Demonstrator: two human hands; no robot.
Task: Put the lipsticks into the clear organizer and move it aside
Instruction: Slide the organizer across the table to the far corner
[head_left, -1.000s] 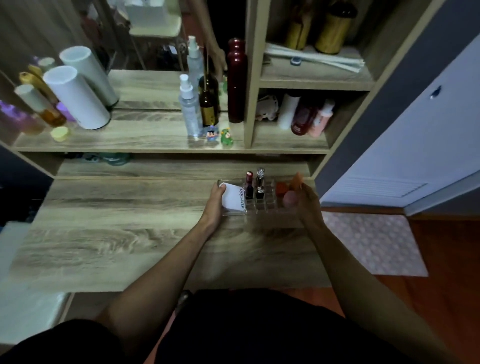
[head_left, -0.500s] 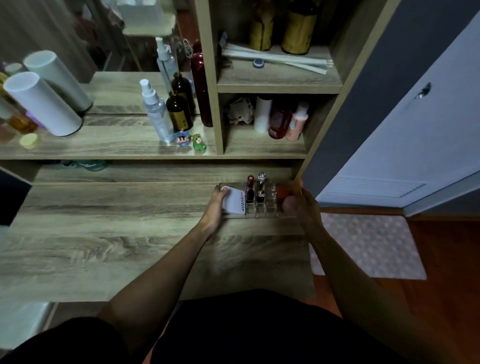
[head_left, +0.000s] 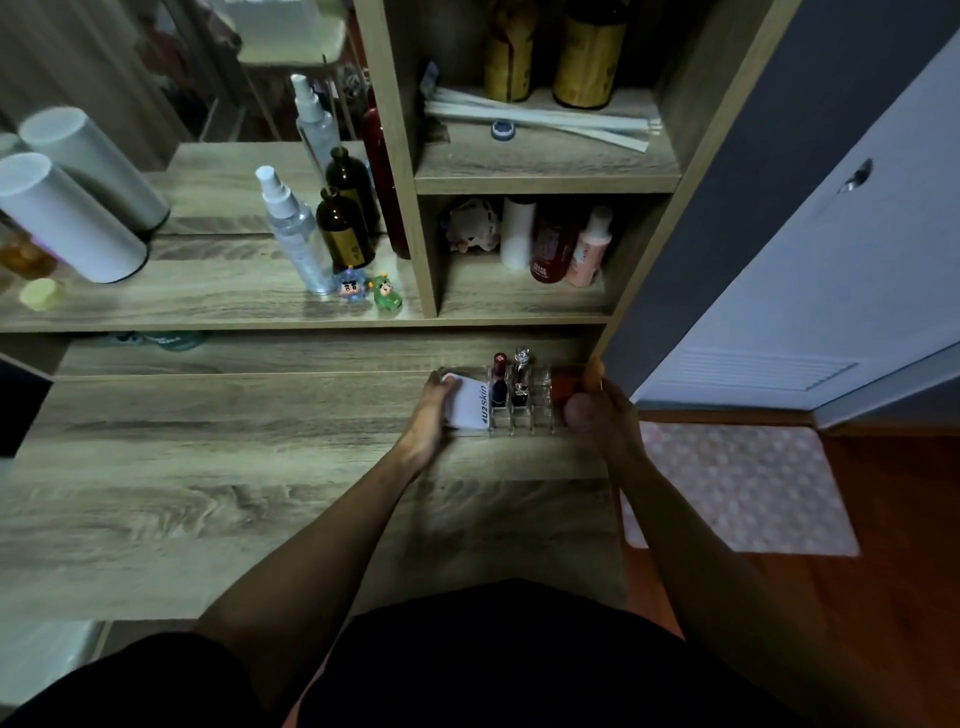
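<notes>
Shifted rightward, the clear acrylic organizer (head_left: 524, 410) holding two upright lipsticks (head_left: 509, 382) stayed gripped between left hand (head_left: 434, 415) and right hand (head_left: 597, 415), apparently being slid aside along the wooden desk (head_left: 208, 467).

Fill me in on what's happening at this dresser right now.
A person is holding a clear organizer by both ends on the wooden desk, the left hand at its left end by a white packet, the right hand at its right end. Two lipsticks stand upright in its slots. It sits at the back right of the desk, just below the shelf unit.
</notes>
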